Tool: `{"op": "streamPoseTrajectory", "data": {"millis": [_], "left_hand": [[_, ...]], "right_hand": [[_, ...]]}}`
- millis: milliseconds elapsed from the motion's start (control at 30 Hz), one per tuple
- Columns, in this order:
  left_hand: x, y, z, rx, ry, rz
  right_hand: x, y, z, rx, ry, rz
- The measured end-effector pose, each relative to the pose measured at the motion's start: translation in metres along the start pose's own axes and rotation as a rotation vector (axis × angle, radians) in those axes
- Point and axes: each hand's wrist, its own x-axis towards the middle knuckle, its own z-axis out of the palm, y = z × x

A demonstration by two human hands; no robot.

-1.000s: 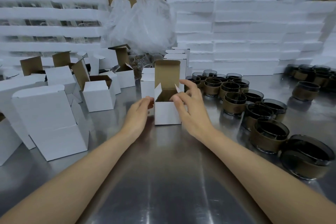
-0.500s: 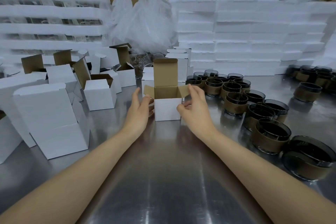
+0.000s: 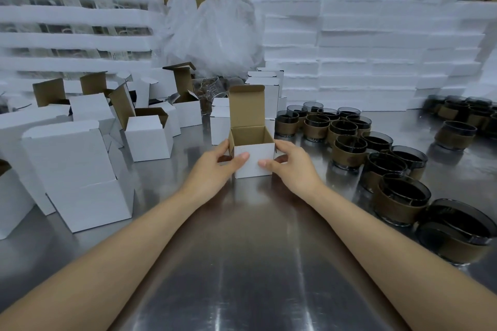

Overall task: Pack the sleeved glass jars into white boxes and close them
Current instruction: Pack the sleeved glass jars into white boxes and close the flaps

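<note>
While the box (image 3: pixel 252 160) is sitting open on the steel tabletop (image 3: pixel 255 263) with its lid standing straight up, both hands are gripping it: left hand (image 3: pixel 215 166) and right hand (image 3: pixel 291 166) each have a thumb on the front face and fingers curled round the side. Sleeved jars (image 3: pixel 349 152) are clustering just to the right, more boxes (image 3: pixel 146 137) piling up left.

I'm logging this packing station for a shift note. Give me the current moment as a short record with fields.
surface: metal table
box in work: small white box, lid flap upright, inside looks empty
left hand: grips the box's left side
right hand: grips the box's right side
jars: sleeved glass jars grouped to the right, none boxed here
other boxes: white boxes on the left, some open
</note>
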Motion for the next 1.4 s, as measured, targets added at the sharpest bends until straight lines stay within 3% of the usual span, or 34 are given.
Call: {"op": "streamPoseTrajectory", "data": {"millis": [267, 533, 600, 667, 733, 800, 867, 1033, 1200, 1300, 1400], "left_hand": [[0.000, -0.001, -0.001, -0.014, -0.014, 0.041], [0.001, 0.001, 0.002, -0.009, 0.092, 0.012], [0.001, 0.002, 0.003, -0.012, 0.118, 0.008], [0.000, 0.003, 0.002, -0.013, 0.146, 0.009], [0.000, 0.004, 0.002, -0.014, 0.181, 0.000], [0.000, 0.005, 0.001, -0.001, 0.198, -0.010], [-0.001, 0.005, 0.001, 0.001, 0.204, -0.004], [-0.001, 0.006, 0.002, -0.003, 0.213, -0.004], [-0.002, 0.007, 0.002, 0.008, 0.219, -0.016], [-0.002, 0.008, 0.002, 0.012, 0.221, -0.032], [-0.002, 0.008, 0.003, 0.008, 0.220, -0.031]], "right_hand": [[-0.001, -0.003, -0.002, 0.042, -0.003, -0.046], [0.006, -0.011, -0.018, -0.169, 0.016, -0.043], [0.008, -0.012, -0.027, -0.347, 0.097, -0.011], [0.008, -0.009, -0.035, -0.731, 0.181, 0.081], [0.005, -0.007, -0.041, -0.987, 0.127, 0.231], [0.002, -0.007, -0.043, -1.047, 0.029, 0.333], [0.001, -0.009, -0.043, -1.082, 0.014, 0.298], [-0.001, -0.014, -0.028, -0.987, 0.010, 0.018], [-0.001, -0.014, -0.016, -0.690, 0.008, -0.217], [0.001, -0.006, -0.017, -0.593, 0.118, -0.183], [0.005, 0.006, -0.022, -0.547, 0.103, 0.035]]}}
